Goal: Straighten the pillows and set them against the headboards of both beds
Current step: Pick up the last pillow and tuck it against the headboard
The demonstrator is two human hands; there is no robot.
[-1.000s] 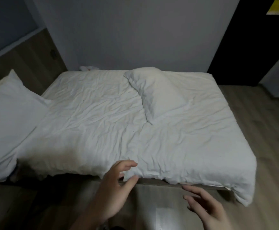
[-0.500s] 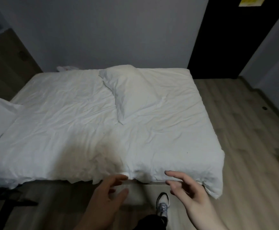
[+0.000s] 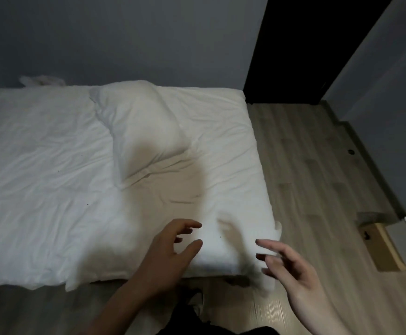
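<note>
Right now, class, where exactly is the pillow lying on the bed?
In the head view the pillow lies askew on the white duvet, toward the bed's far right, its top end near the grey wall.

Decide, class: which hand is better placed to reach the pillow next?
Probably the left hand: open over the bed, in line with the crooked pillow. The right hand hovers beyond the bed's corner.

My pillow (image 3: 146, 131) white, plain. Duvet (image 3: 47, 170) white, plain. Wall (image 3: 124, 37) grey-blue. Floor (image 3: 306, 170) light wood-grain planks. Door (image 3: 301, 49) black.
</note>
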